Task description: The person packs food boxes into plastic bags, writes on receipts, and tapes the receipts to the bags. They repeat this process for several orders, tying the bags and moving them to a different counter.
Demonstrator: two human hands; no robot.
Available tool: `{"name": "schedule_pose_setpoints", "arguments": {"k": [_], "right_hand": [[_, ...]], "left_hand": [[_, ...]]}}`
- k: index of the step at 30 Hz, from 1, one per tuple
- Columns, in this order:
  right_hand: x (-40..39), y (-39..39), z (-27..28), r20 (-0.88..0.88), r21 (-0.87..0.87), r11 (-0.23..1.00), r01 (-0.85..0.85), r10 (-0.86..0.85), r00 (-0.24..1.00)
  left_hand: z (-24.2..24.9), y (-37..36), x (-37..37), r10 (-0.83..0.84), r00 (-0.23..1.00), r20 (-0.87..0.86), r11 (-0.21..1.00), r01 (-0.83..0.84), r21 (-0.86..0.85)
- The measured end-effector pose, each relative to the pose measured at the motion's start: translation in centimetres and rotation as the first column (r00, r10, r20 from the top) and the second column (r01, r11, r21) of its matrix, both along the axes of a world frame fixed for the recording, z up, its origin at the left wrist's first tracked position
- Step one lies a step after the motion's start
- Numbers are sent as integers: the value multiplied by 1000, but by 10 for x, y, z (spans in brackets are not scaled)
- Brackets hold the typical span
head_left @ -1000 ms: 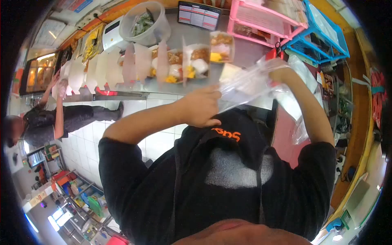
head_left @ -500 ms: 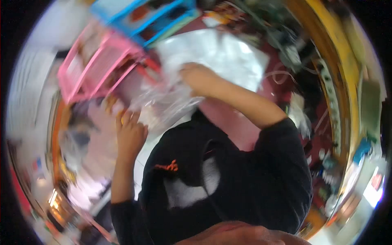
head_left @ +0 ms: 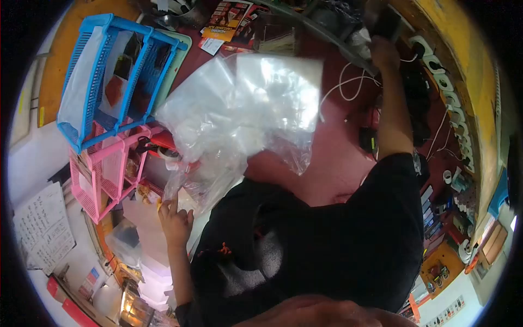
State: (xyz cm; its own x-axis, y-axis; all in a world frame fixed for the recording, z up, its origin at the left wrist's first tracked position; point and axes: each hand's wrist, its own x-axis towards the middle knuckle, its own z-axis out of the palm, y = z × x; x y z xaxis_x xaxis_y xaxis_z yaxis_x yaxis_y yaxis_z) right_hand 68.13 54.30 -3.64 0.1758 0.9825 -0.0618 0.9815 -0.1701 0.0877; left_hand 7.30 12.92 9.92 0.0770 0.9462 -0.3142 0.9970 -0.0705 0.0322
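Note:
Clear plastic bags (head_left: 218, 109) lie spread and overlapping on the red tabletop, with a crumpled part trailing toward my body. My left hand (head_left: 175, 223) is beside the lower end of this crumpled plastic, its fingers bent and apart with nothing clearly held. My right hand (head_left: 385, 53) reaches far to the upper right, with its fingers round a dark object (head_left: 387, 23) that is too blurred to name. White cable (head_left: 348, 82) loops on the table just left of my right arm.
Blue (head_left: 90, 82) and pink (head_left: 103, 174) plastic racks stand at the left, with dark-handled scissors (head_left: 144, 145) by the pink one. Printed leaflets (head_left: 226, 22) lie at the top. A row of sockets (head_left: 444, 82) runs along the right edge. Handwritten paper (head_left: 43, 229) is at far left.
My right hand has left the plastic and moved to the upper right, now round a dark object. The view has turned, and my left hand appears lower, near the crumpled plastic.

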Motion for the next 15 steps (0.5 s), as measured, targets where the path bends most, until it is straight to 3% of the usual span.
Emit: {"name": "schedule_pose_setpoints", "arguments": {"k": [2,5,6,8,12,14,15], "right_hand": [[29,5,-23,-207,195,970,-147,187,960],[40,6,-6,-204,211,930,-301,343,917],[38,4,7,-204,205,929,-310,350,914],[27,0,31,-274,226,970,-86,148,950],[38,14,12,-313,268,959,-86,171,934],[32,13,4,-89,43,981,-188,191,977],[36,12,-1,-85,44,979,-198,201,976]], "left_hand": [[1,-2,-2,3,1000,-10,1000,-3,-7],[2,-7,-5,31,999,-31,1000,-31,-5],[4,-7,-5,29,999,-47,999,-29,-16],[7,-9,-5,43,997,-61,999,-45,-31],[4,-17,-10,53,999,-8,998,-53,-25],[3,-23,-13,49,999,18,999,-49,5],[4,-26,-14,48,998,44,999,-49,21]]}}
